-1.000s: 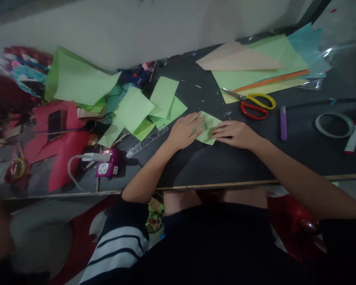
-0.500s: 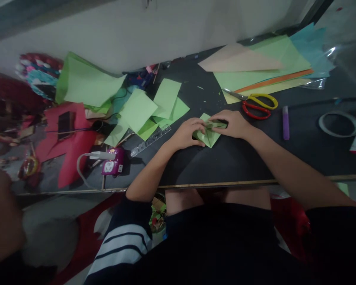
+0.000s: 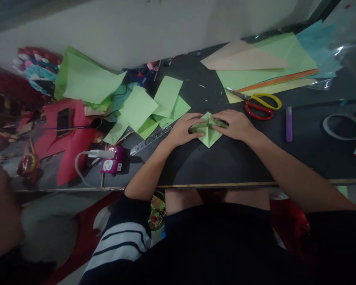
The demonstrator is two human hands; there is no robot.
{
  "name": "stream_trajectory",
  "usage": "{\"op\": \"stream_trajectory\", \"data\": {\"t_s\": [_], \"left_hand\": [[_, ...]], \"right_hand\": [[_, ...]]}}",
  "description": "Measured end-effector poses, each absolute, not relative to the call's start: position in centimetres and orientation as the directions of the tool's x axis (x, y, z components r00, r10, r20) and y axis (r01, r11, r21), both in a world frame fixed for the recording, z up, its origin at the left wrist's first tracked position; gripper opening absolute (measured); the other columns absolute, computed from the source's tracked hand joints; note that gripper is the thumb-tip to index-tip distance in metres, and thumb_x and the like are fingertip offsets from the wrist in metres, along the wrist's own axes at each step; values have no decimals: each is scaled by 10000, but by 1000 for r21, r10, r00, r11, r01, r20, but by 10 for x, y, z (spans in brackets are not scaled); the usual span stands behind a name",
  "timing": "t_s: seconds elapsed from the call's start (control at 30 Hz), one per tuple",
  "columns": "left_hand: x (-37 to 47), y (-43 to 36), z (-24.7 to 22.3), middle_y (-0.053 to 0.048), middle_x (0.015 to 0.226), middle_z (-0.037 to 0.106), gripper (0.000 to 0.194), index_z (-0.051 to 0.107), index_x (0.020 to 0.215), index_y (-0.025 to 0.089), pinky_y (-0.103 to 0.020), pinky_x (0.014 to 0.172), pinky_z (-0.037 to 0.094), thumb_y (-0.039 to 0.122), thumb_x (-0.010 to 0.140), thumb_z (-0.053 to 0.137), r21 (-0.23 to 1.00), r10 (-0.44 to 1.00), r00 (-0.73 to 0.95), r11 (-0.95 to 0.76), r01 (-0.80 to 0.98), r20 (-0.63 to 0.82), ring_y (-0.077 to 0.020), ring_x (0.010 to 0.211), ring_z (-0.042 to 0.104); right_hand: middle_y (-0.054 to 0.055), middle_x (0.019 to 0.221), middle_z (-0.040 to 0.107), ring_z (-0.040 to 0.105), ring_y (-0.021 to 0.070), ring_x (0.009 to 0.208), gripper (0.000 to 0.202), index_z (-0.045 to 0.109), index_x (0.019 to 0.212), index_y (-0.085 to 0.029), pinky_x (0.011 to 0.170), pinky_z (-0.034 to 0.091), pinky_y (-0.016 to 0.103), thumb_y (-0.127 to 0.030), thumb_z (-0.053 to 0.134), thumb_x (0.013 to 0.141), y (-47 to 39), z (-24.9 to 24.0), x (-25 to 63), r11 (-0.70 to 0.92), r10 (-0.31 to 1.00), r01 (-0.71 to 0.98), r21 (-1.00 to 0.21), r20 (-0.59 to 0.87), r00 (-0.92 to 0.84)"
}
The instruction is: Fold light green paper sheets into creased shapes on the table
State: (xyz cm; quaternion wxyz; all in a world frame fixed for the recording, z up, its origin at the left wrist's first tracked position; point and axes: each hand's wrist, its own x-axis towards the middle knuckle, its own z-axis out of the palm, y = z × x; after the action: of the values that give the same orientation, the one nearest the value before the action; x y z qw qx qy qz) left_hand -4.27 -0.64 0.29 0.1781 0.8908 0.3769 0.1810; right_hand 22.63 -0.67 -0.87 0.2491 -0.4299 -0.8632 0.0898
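Note:
A small folded piece of green paper (image 3: pixel 208 136) lies on the dark table, its lower corner pointing toward me. My left hand (image 3: pixel 184 130) grips its left side between thumb and fingers. On the right side, my right hand (image 3: pixel 235 124) pinches the paper, with fingertips on its upper part. The fingers of both hands cover parts of the left and right corners. A crease runs down the middle of the paper. Scissors with yellow and red handles (image 3: pixel 262 106) lie just to the right of my right hand.
Green sheets (image 3: pixel 139 107) and a clear ruler (image 3: pixel 150 139) lie left, near a purple socket block (image 3: pixel 112 160) and red paper (image 3: pixel 72 154). Colored sheets (image 3: pixel 261 77) lie at the back right; a purple tube (image 3: pixel 288 124) and a tape roll (image 3: pixel 344 126) lie right. Another person's arm (image 3: pixel 1 213) shows far left.
My left hand's thumb and fingers have shifted slightly on the paper, and more of its middle crease shows. The camera view has shifted a little.

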Motion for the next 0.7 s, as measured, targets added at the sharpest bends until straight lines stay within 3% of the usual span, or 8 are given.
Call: {"op": "stream_trajectory", "data": {"t_s": [0.17,0.37,0.5,0.7], "left_hand": [[-39,-6,-1,-156,1480,723,456,756,1353,218,-552,1200,544,495,991,733,429,744,652,-643,635,150,-353,1382,681],[-39,-9,1,-144,1357,772,242,810,1159,227,-525,1123,574,393,1023,698,414,682,702,-710,569,204,-328,1301,708],[-40,-8,0,-125,1238,808,258,807,1156,214,-466,1062,589,367,1079,614,408,617,755,-762,503,222,-289,1216,745],[-42,-6,-2,-119,1252,803,284,790,1191,217,-445,1060,581,388,1103,581,374,601,764,-781,500,235,-276,1233,738]], "right_hand": [[88,1156,861,782,312,1060,273,867,1094,-265,883,624,433,-407,655,1000,-6,-3,228,669,743,662,-338,305,-595],[96,1155,860,778,298,1045,278,879,1088,-244,881,613,415,-408,669,1004,-4,-2,229,686,728,648,-331,304,-615],[97,1139,858,765,286,1037,310,889,1056,-248,864,601,413,-403,622,1032,-4,-5,230,714,700,616,-333,336,-630],[91,1141,849,750,283,1019,325,898,1027,-269,859,585,421,-409,604,1031,-5,-9,232,741,671,579,-339,361,-647]]}}
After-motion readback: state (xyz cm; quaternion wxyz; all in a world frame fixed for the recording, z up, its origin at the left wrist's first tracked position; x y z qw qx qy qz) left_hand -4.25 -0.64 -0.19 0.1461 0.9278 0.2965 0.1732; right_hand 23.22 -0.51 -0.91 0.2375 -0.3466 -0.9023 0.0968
